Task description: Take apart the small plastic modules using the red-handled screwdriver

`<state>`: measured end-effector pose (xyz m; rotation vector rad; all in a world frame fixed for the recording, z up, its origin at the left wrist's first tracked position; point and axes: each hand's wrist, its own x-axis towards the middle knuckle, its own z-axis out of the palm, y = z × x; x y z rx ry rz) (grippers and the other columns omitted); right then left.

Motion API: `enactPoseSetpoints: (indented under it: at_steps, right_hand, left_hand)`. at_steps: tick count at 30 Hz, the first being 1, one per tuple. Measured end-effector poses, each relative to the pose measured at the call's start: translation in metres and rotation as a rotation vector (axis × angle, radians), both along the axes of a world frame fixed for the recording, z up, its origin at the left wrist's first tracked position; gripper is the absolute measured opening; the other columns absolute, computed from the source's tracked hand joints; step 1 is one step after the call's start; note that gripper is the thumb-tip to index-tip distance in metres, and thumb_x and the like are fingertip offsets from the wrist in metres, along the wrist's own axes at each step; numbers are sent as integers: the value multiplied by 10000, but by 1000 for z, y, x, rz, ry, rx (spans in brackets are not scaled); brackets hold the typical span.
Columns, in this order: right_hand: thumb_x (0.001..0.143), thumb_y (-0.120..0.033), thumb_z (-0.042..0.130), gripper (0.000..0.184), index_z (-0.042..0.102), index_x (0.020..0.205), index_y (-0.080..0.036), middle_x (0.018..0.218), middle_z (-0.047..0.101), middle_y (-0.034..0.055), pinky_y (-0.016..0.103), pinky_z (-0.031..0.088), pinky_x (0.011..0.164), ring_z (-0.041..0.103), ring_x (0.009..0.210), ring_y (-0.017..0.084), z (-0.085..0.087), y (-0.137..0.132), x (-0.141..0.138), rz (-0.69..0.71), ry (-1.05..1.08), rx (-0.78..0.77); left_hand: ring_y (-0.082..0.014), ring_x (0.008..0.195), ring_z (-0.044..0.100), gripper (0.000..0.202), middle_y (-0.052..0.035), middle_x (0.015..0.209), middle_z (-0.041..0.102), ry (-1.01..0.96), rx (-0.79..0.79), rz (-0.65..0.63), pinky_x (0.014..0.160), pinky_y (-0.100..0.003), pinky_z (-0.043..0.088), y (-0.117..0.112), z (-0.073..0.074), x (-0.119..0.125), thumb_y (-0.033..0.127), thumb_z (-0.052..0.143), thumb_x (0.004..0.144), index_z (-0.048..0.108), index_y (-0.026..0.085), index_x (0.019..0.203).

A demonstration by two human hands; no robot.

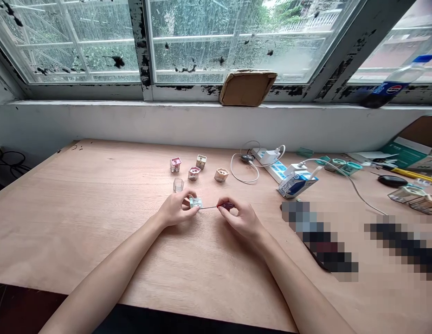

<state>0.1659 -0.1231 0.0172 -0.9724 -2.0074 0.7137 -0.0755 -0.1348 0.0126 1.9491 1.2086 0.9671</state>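
Soft daylight comes through the window point(233, 41) — faint shadows, bowed edges, pixelated patches point(320, 236) at right.

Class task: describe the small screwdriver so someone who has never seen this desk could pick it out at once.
On the wooden desk below the window, two hands meet. The right hand pinches a small screwdriver with a dark red handle, its thin metal shaft reaching to a pale block in the left hand. Unlike the yellow tool lying far right, it is held.
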Motion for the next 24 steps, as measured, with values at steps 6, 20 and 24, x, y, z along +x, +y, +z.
enactPoseSetpoints:
  at_steps: [6,20,24]
  right_hand:
    - [850,-191,539,63,597,843,-213,752,640,8,279,492,652,622,672,160,3,-1,-1,0,-43,34]
    - [819,-296,604,99,622,835,-199,792,648,15,259,469,606,590,676,149,-18,9,-2,-32,123,-206]
    - [814,-301,606,109,619,823,-193,773,638,13,260,464,603,581,673,148,-17,10,-1,-45,125,-202]
  left_hand:
    - [-120,650,676,265,0,851,669,37,46,21,616,-213,546,0,-1,-1,308,676,814,576,198,1033]
    - [-128,706,683,261,-7,866,666,-75,13,31,617,-220,586,-2,5,-1,302,679,792,568,192,1001]
    - [-127,703,679,269,-14,874,667,-84,16,46,590,-209,573,-1,2,-2,299,680,788,568,186,1006]
